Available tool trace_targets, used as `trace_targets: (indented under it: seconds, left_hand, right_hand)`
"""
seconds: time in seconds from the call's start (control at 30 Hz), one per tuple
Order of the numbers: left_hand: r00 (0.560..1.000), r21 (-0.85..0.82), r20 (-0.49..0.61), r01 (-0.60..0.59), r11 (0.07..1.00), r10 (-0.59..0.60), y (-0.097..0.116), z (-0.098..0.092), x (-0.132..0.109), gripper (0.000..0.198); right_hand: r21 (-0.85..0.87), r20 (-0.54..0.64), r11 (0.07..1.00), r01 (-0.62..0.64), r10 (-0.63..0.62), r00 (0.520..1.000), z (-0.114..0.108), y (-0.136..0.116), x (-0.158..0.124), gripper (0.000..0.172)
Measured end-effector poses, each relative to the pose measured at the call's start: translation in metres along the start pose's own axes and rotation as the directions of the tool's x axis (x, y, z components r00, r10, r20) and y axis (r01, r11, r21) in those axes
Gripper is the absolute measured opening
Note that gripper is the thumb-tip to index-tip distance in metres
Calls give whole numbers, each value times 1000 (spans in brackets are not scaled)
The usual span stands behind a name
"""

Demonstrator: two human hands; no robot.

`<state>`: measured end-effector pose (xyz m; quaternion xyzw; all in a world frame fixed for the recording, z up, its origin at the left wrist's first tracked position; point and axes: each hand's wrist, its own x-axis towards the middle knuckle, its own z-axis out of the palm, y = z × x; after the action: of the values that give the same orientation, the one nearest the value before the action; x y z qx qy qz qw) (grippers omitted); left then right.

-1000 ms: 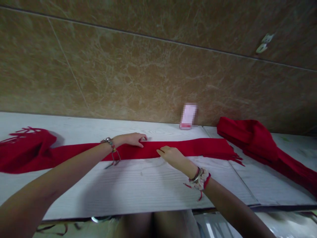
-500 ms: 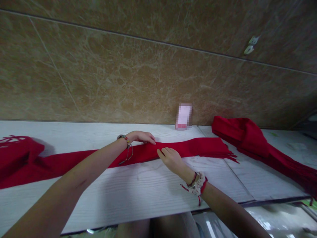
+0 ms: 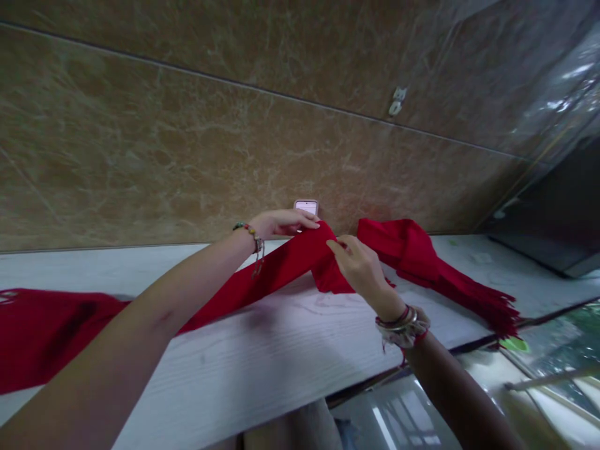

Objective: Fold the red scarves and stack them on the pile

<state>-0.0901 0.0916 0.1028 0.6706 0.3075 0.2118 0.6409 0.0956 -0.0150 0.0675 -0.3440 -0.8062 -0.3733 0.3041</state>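
Note:
A long red scarf stretches from the left edge of the view to my hands, where a part of it is lifted off the white table. My left hand pinches its far edge between thumb and fingers. On the near edge, my right hand grips the same lifted part with thumb and forefinger. The scarf's fringed end hangs down and lies on the table below and behind my right hand, which partly hides it. Bracelets circle both wrists.
A second red scarf, loosely folded with a fringe, lies at the right. A phone leans on the brown marbled wall behind my left hand. The white table has its near edge by my legs. A white hook sits on the wall.
Both hands have raised the scarf's middle part off the table and moved it toward the wall and right. The view has turned rightward.

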Motion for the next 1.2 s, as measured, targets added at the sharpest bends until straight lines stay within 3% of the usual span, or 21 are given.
trace_targets:
  seconds: [0.13, 0.23, 0.33, 0.4, 0.47, 0.53, 0.63, 0.77, 0.83, 0.93, 1.0, 1.03, 1.2]
  left_hand:
    - [998, 288, 56, -14, 958, -2, 24, 33, 65, 22]
    - [1000, 625, 2, -12, 781, 14, 15, 67, 88, 36]
    - [999, 778, -13, -23, 627, 53, -25, 97, 72, 61]
    - [995, 917, -3, -37, 397, 101, -62, 108, 47, 84]
    - [993, 966, -69, 44, 255, 93, -97, 111, 20, 86]
    - [981, 976, -142, 117, 185, 130, -120, 109, 0, 76]
    - [968, 976, -183, 158, 150, 170, -127, 104, -6, 69]
    - [955, 994, -108, 97, 55, 277, -107, 95, 9, 71]
    - [953, 1000, 7, -3, -14, 303, -98, 92, 16, 68]
    - [960, 987, 158, -147, -62, 232, -96, 89, 19, 65]
    - [964, 982, 188, -182, -50, 186, -99, 89, 18, 68]
    - [967, 982, 190, -187, -36, 172, -101, 89, 17, 70]
    - [967, 968, 227, -238, 84, 115, -103, 87, 16, 83]
  right_hand:
    - [-131, 123, 987, -94, 110, 986, -6, 52, -31, 31]
    - [-183, 270, 972, -148, 195, 943, 2, 73, -67, 31]
    - [-203, 397, 958, -202, 269, 878, 17, 78, -104, 29]
    - [-201, 459, 946, -254, 320, 829, 25, 76, -122, 29]
    - [-189, 491, 932, -310, 363, 792, 30, 73, -131, 29]
    - [-171, 486, 921, -349, 387, 783, 31, 73, -131, 29]
    - [-141, 428, 926, -351, 377, 822, 26, 79, -119, 28]
    - [-141, 341, 923, -357, 384, 858, 15, 87, -108, 29]
    - [-169, 352, 905, -390, 425, 834, 13, 87, -113, 29]
    - [-200, 444, 872, -446, 487, 752, 20, 82, -131, 28]
    - [-171, 501, 862, -477, 493, 711, 26, 79, -144, 29]
    - [-134, 509, 862, -488, 483, 713, 28, 79, -148, 30]
    - [144, 435, 894, -424, 327, 839, 26, 90, -133, 41]
